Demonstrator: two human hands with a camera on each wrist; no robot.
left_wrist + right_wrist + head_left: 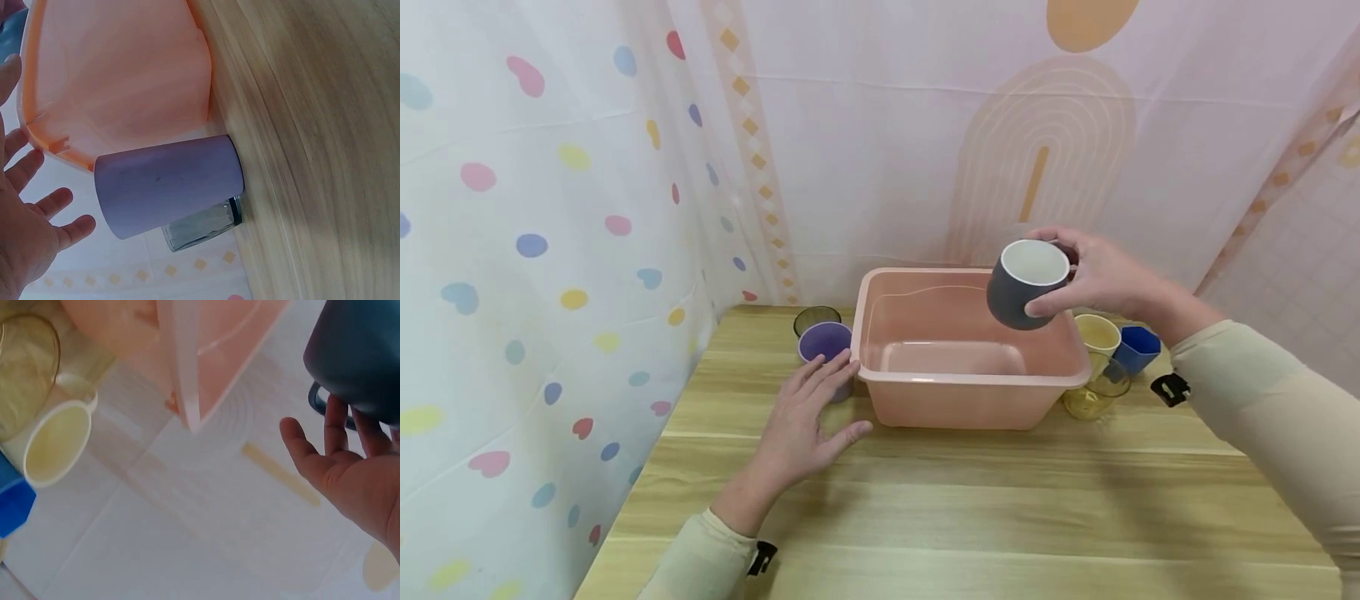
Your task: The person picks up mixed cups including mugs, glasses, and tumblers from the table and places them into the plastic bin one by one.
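My right hand grips a dark grey mug with a white inside, tilted above the right side of a pink plastic basin. The right wrist view shows that mug with my fingers through its handle. My left hand hovers open, fingers spread, just in front of a purple cup left of the basin. In the left wrist view the purple cup stands against the basin wall, and my palm is apart from it.
A dark clear glass stands behind the purple cup. Right of the basin sit a cream cup, a blue cup and a yellow clear glass. Patterned curtains close the left and back of the wooden table.
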